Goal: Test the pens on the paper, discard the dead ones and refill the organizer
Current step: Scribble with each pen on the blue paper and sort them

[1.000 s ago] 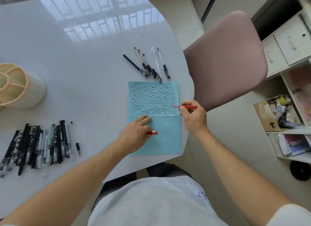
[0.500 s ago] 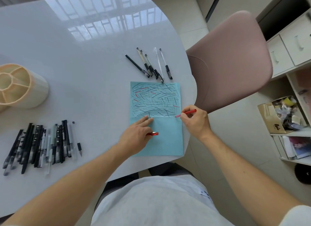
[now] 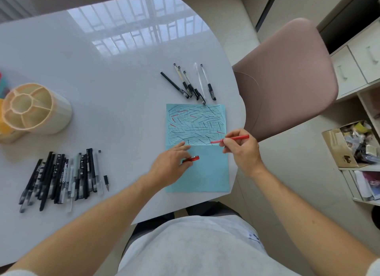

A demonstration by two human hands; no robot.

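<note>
A light blue paper, its upper half covered in black and red strokes, lies near the table's right edge. My right hand pinches a red pen with the tip on the paper at the fold line. My left hand rests on the paper and holds the red pen cap. Several black and clear pens lie in a small group just beyond the paper. A large row of pens lies at the left. The beige round organizer stands at the far left with its compartments empty.
The white table curves off at the right, where a pink chair stands close to the edge. White drawers and a shelf with a cardboard box of clutter are at the far right.
My right hand has brought the red pen down the paper from near its right edge to the fold line and turned the tip leftward. The left hand has stayed put with the cap.
</note>
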